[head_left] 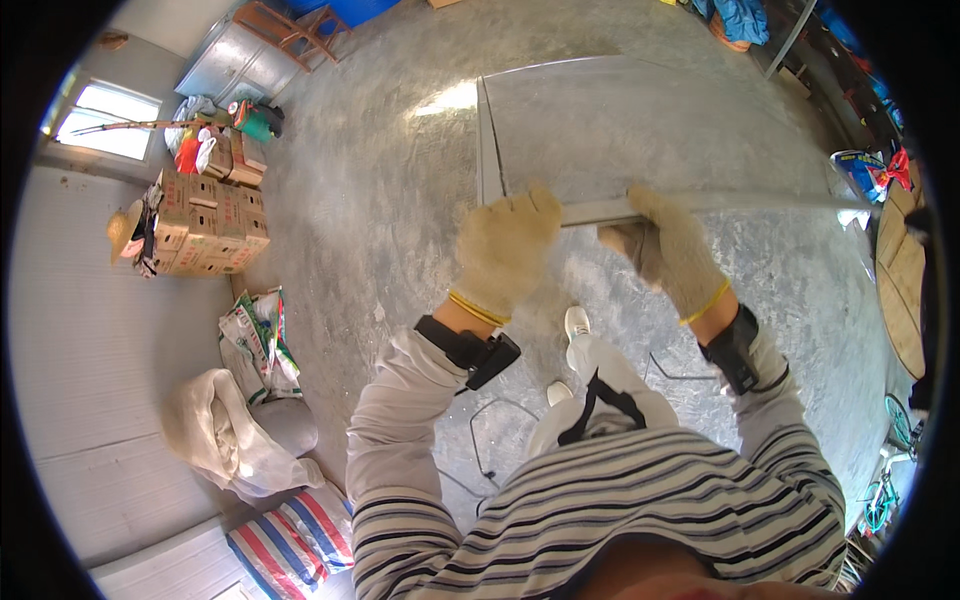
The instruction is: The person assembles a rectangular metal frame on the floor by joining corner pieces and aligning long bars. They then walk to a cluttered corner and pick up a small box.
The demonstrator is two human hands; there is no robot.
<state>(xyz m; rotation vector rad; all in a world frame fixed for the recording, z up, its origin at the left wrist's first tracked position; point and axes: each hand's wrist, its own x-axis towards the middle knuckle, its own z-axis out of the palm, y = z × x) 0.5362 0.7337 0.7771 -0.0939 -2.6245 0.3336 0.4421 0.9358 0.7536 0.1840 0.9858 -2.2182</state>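
Apparently braced: grey frame (597,212), right of the carton stack (215,228) | left hand (508,245) clenched at its corner, nearer the stack | right hand (677,250) gripping its edge, farther off | spacing probably steadies it

The gloved left hand (505,248) and gloved right hand (682,250) hold a grey frame (598,212) that stretches beyond their fingers (545,203), with stacked cardboard boxes (205,228) well left of these fingers.
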